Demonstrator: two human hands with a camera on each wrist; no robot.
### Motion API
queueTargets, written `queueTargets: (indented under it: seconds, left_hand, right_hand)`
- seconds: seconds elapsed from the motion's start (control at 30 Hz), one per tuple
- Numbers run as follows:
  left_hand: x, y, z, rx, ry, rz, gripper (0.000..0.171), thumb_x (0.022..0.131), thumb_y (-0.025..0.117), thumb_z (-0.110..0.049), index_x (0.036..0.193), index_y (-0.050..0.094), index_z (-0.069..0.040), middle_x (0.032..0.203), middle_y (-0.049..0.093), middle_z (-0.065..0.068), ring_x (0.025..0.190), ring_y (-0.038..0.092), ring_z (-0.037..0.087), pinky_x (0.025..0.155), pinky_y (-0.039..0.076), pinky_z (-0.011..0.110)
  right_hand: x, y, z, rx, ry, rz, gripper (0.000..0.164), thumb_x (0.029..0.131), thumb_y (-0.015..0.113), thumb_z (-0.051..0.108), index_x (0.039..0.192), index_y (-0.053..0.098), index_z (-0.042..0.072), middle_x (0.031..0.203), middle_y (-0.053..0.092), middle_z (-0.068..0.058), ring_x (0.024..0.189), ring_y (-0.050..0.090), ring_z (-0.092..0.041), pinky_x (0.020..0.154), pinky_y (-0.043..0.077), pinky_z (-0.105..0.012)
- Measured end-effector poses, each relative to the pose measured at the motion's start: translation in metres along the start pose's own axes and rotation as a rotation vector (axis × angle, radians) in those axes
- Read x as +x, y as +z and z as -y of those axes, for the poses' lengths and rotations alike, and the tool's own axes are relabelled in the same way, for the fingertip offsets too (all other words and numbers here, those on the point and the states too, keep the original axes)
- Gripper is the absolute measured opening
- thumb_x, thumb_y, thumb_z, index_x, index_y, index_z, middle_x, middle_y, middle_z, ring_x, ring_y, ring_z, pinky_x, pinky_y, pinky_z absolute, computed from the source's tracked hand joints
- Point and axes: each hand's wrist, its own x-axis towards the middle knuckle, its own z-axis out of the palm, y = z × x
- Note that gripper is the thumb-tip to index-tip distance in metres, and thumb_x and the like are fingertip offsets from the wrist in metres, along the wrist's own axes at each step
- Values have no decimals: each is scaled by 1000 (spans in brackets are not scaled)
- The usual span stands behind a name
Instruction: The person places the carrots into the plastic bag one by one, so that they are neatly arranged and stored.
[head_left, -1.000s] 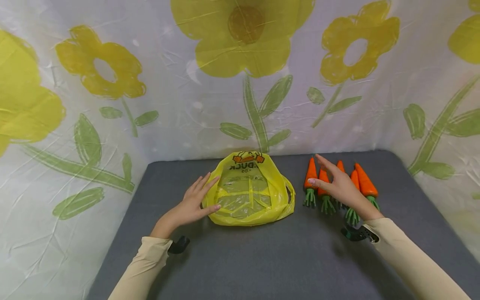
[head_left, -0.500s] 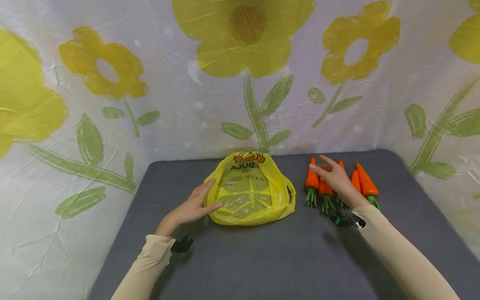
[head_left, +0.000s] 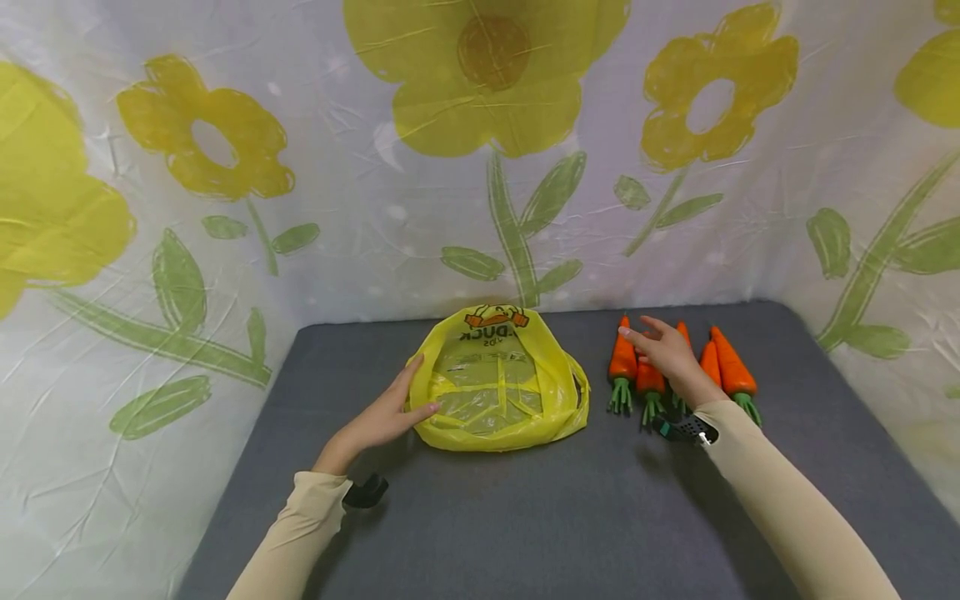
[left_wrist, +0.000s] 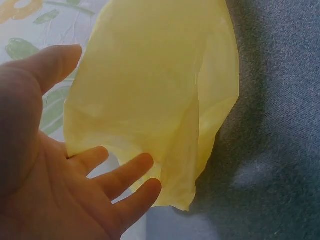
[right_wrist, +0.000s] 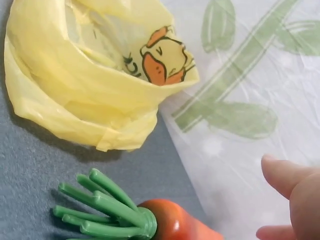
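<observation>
A yellow plastic bag (head_left: 551,404) with a duck print lies with its mouth spread wide. At its left side is my left hand (head_left: 378,418), thumb over the rim and fingers along the outside. In the left wrist view, the fingers are extended and spread beside the bag (left_wrist: 145,75); firm contact cannot be told. My right hand (head_left: 671,358) hovers over several orange toy carrots with green tops, its fingers slightly bent and nothing visibly held. The leftmost carrot (head_left: 622,358) lies just beside its thumb. In the right wrist view, a carrot (right_wrist: 172,220) sits left of the thumb (right_wrist: 285,175).
Everything lies on a dark grey table (head_left: 510,517). A white cloth (head_left: 337,208) printed with yellow flowers hangs behind and at both sides. More carrots (head_left: 731,367) lie right of the right hand. Both wrists carry black straps (head_left: 366,492).
My right hand has moved left over the carrots, and its fingers have bent a little more. My left hand has edged closer to the bag, its fingers drawing together.
</observation>
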Motion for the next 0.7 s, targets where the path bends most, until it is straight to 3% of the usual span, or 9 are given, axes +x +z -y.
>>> queueTargets:
  seconds: [0.17, 0.57, 0.7]
  left_hand:
    - [2, 4, 3, -20, 3, -23, 92, 98, 59, -43, 161, -2, -13, 167, -1, 18, 154, 5, 41, 120, 16, 65]
    - [4, 12, 17, -85, -21, -60, 93, 98, 60, -41, 160, -4, -14, 168, -2, 17, 154, 5, 40, 120, 16, 63]
    - [6, 14, 23, -121, -30, -68, 95, 97, 62, -39, 160, -4, -15, 168, -2, 17, 154, 7, 39, 119, 22, 62]
  right_hand:
    - [2, 0, -2, -27, -3, -11, 89, 97, 54, 55, 161, 10, 11, 159, 25, -30, 135, 47, -43, 111, 42, -50]
    - [6, 0, -4, -222, -31, -16, 85, 97, 57, 51, 158, 20, 5, 150, 42, -29, 121, 58, -41, 102, 46, -54]
    - [7, 1, -5, -230, -31, -21, 83, 98, 58, 47, 158, 20, 5, 149, 43, -29, 120, 58, -41, 101, 47, -53]
